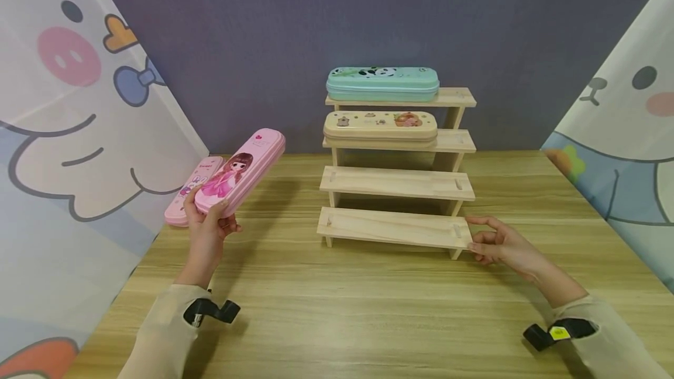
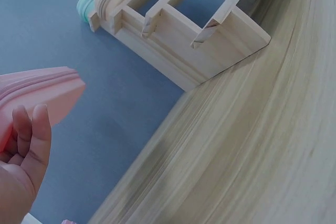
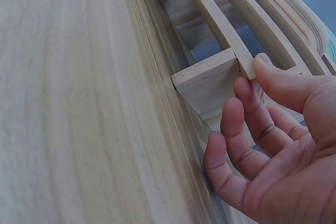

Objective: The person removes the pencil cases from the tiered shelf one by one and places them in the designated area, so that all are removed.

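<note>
My left hand (image 1: 206,233) grips the lower end of a pink pencil case (image 1: 242,171) with a girl in a pink dress on its lid. It is raised and tilted, its far end pointing up and right. In the left wrist view the pencil case (image 2: 42,93) shows its side and underside, with fingertips against it. On the right, my right hand (image 1: 500,244) pinches the end of the lowest step of a wooden tiered shelf (image 1: 395,228). The right wrist view has the thumb on top of the board's end (image 3: 244,69) and the index finger beneath.
A mint panda pencil case (image 1: 382,84) lies on the top step, and a cream pencil case (image 1: 380,127) on the second. Another pink pencil case (image 1: 179,206) lies at the table's left edge, partly behind the raised one. Printed panels (image 1: 105,133) flank the table (image 1: 368,309).
</note>
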Demonstrator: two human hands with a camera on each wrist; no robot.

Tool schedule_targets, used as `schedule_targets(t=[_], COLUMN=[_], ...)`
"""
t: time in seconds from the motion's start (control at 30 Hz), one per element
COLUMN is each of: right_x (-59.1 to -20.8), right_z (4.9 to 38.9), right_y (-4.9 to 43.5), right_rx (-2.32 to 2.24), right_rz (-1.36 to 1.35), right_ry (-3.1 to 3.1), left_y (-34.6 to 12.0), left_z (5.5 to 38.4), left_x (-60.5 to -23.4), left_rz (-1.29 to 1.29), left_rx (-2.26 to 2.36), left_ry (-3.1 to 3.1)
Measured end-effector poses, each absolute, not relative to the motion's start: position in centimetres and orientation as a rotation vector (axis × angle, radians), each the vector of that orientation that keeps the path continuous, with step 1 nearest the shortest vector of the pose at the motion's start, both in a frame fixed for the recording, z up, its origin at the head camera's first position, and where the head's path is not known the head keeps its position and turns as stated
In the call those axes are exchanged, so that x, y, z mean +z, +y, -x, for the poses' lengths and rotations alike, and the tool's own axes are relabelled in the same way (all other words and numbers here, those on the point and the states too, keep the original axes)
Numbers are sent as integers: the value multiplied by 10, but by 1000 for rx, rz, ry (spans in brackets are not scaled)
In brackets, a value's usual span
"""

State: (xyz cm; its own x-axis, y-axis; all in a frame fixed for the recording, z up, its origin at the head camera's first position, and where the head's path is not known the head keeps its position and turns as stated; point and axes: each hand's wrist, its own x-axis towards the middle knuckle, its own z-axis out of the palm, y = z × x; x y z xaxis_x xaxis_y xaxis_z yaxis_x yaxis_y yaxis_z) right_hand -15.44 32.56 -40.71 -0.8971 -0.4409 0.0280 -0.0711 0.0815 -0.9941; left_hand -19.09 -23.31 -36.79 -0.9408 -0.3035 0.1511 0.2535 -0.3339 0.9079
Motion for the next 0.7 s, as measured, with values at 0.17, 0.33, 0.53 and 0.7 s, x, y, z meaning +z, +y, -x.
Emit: schedule_targets(t=[0.17, 0.33, 0.53, 0.7], right_x=[-407, -409, -407, -405], right_z=[155, 156, 154, 153], right_y=[326, 327, 326, 326], right_rx=[-1885, -1890, -1891, -1891], right_rz=[500, 500, 502, 505], right_ry=[2098, 2089, 2089, 2089], left_y=[-234, -237, -238, -238], left_z=[193, 196, 199, 202], left_x=[-371, -377, -384, -388], left_rz=[-112, -200, -305, -363], left_rx=[-2295, -2303, -2311, -2309], left_ry=[-1579, -1586, -1582, -1595])
